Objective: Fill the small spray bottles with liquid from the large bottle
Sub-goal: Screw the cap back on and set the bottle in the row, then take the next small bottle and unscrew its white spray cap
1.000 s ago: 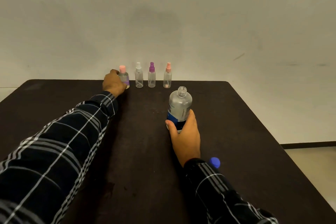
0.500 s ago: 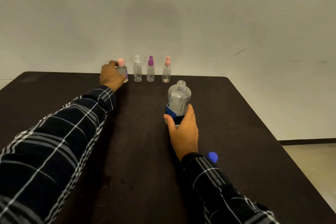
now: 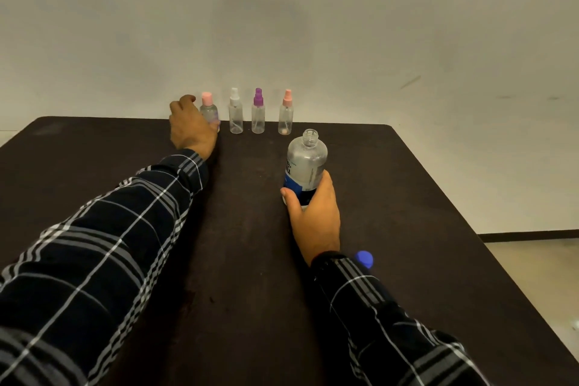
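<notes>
Views: one, the camera worn on my head.
Position: above the table's near edge, about midway along it.
Facing: forward and down, toward the far edge and the wall behind it.
Lens: wide-angle; my left sleeve swells large at the frame's bottom left.
Near range: my right hand round the large bottle, mid-table.
Far range: my left hand gripping the pink-capped spray bottle, small, at the far edge.
Framing: both far corners in frame; near edge cut off; right edge runs diagonally down, floor beyond it.
</notes>
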